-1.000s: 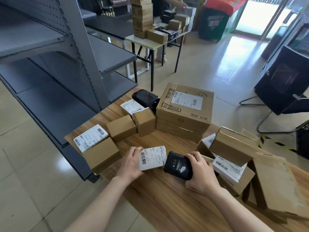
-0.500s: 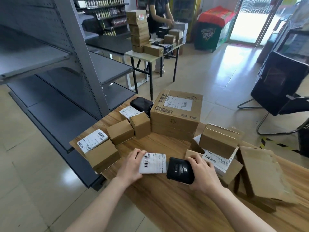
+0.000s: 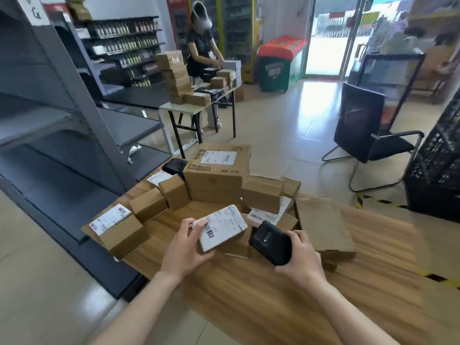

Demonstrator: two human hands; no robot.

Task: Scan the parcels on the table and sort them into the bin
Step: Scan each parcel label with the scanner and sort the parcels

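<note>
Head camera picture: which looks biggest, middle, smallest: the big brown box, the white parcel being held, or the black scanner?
1. big brown box
2. white parcel
3. black scanner
Both held things are nearer the camera yet look smaller, so the order holds.

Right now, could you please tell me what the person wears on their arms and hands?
Nothing visible: both forearms are bare up to the picture's edge, with no sleeves. The left hand and right hand show no gloves, watch or bracelet; rings I cannot make out.
</note>
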